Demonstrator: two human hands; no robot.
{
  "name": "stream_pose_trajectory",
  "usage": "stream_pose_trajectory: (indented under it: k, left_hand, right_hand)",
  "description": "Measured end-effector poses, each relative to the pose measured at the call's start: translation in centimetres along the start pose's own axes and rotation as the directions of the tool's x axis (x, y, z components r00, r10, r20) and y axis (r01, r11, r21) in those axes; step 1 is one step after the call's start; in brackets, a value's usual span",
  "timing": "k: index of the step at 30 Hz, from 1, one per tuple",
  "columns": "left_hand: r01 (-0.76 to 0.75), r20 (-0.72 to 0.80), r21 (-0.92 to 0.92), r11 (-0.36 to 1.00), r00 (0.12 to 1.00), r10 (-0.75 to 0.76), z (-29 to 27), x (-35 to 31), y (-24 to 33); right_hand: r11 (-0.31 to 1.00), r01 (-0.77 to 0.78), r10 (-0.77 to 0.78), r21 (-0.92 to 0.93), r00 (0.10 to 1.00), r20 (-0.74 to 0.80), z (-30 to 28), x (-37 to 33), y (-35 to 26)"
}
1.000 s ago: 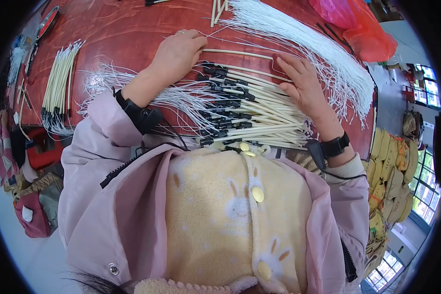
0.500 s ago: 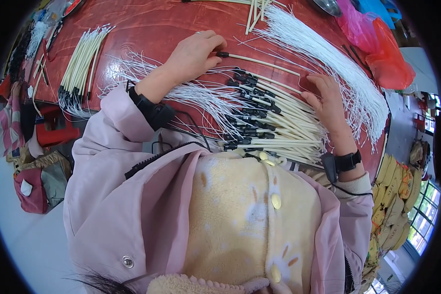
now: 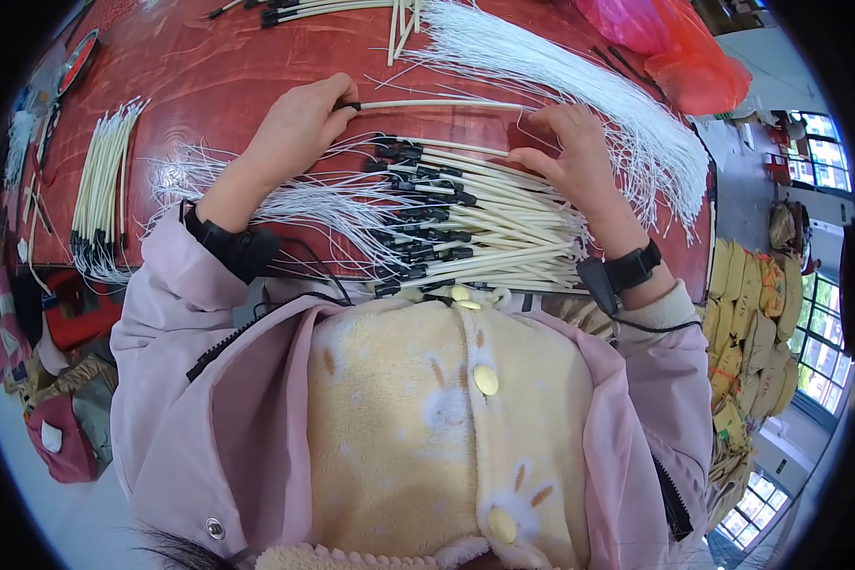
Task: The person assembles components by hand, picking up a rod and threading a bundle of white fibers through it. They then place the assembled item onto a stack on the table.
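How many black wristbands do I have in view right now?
2. One wristband sits at the wrist of the left hand, whose fingers hold a stick at its black end; the other wristband is at the right hand's wrist. Neither is hidden.

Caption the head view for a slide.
Left hand holding a pale rod by its black end, right hand near the other, beside piled rods on a red table.

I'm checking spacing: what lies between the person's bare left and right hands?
In the head view, a slim cream rod with a black end runs from the left hand toward the right hand, across the glossy red tabletop.
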State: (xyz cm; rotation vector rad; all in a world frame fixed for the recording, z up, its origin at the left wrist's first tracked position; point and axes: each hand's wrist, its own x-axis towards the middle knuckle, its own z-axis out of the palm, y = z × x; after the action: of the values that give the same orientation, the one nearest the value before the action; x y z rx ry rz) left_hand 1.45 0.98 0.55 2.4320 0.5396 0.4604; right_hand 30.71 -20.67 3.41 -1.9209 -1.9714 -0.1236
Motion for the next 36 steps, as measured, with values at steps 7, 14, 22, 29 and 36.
stream_pose_trajectory:
  k: [7, 14, 22, 29, 36]
  left_hand:
    - [0.001, -0.016, -0.130, 0.991, 1.000, -0.003, -0.3, -0.4, 1.5]
    - [0.048, 0.000, -0.203, 0.978, 0.999, -0.049, -0.8, -0.9, 2.4]
    - [0.009, -0.042, -0.243, 0.970, 0.999, -0.020, -1.5, -1.2, 1.5]
    - [0.044, -0.037, -0.279, 0.959, 0.998, -0.057, -1.6, -1.3, 1.7]
    - [0.111, 0.014, -0.380, 0.918, 0.993, -0.114, -0.8, -1.2, 1.5]
  right_hand:
    - [0.999, -0.007, 0.003, -0.038, 0.994, -0.110, 0.3, 0.4, 0.0]
    - [0.997, -0.029, 0.019, -0.073, 0.991, -0.129, 0.8, 0.1, 0.4]
    - [0.997, 0.064, -0.059, 0.049, 0.993, -0.102, -0.1, -0.8, 0.7]
    - [0.994, 0.077, -0.076, 0.073, 0.997, -0.012, -0.6, -1.2, 0.1]
    - [0.992, 0.063, -0.066, 0.111, 0.998, 0.017, -0.8, -1.0, 0.0]
